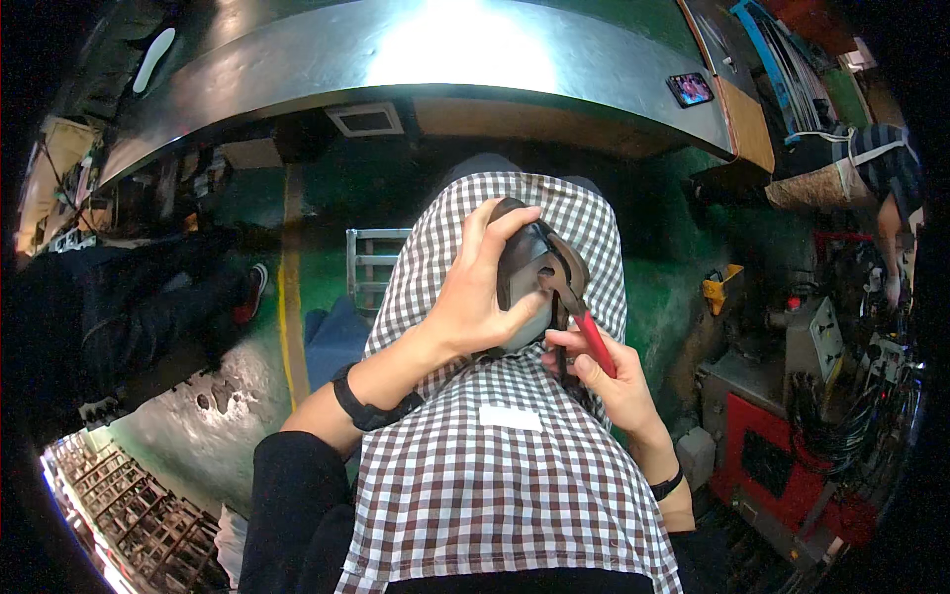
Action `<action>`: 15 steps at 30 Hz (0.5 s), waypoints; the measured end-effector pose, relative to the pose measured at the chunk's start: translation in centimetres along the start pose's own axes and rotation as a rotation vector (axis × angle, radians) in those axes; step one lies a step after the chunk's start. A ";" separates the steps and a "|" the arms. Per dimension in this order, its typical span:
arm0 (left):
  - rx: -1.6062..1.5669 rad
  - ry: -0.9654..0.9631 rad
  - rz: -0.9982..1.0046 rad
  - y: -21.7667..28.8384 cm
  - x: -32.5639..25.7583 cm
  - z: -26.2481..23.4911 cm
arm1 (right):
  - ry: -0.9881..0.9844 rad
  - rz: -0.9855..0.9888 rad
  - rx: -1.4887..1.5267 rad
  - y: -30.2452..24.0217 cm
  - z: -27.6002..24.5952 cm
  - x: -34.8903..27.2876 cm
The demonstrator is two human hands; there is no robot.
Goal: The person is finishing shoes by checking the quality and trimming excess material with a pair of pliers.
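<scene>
My left hand [471, 287] is wrapped round a dark, rounded piece that looks like a shoe [521, 267], held above my lap with its toe pointing away from me. Its thumb presses on the near side and the fingers reach over the far end. In my right hand [612, 374] is a pair of pincers [594, 339] with a red-covered handle; the fingers are closed round the handles. The dark pincer head lies against the right side of the shoe. Whether the jaws grip its edge cannot be made out.
A checked apron [475, 495] covers my lap. Ahead runs a metal bench [287, 64] bearing a pale insole [154, 59] and a phone [690, 90]. A red and grey machine [762, 445] stands at right, a metal rack [148, 515] lower left. Other people are on both sides.
</scene>
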State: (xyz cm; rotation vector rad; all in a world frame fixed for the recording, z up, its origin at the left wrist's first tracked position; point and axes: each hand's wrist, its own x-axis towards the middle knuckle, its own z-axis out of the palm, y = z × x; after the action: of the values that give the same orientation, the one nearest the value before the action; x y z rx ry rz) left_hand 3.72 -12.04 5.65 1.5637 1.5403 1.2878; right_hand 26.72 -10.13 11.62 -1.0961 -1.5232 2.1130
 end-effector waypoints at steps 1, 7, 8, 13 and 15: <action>-0.046 0.004 0.006 -0.7 0.0 0.2 | 0.023 -0.006 -0.027 -0.1 0.1 0.0; 0.001 0.051 0.036 -0.7 0.0 0.5 | 0.013 -0.002 -0.086 1.4 0.4 0.3; 0.001 0.053 0.035 -0.7 0.0 0.6 | 0.011 -0.001 -0.087 1.9 0.6 0.3; -0.021 0.063 0.033 -0.7 -0.2 0.7 | 0.118 -0.175 -0.231 4.1 0.8 0.7; -0.019 0.069 0.041 -0.8 -0.3 0.6 | 0.120 -0.207 -0.275 4.9 0.6 0.9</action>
State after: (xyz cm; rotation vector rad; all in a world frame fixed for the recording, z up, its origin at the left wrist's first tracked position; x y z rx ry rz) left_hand 4.04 -12.09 4.64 1.5613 1.5410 1.3877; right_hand 26.52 -11.83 6.90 -1.0776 -1.8193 1.7086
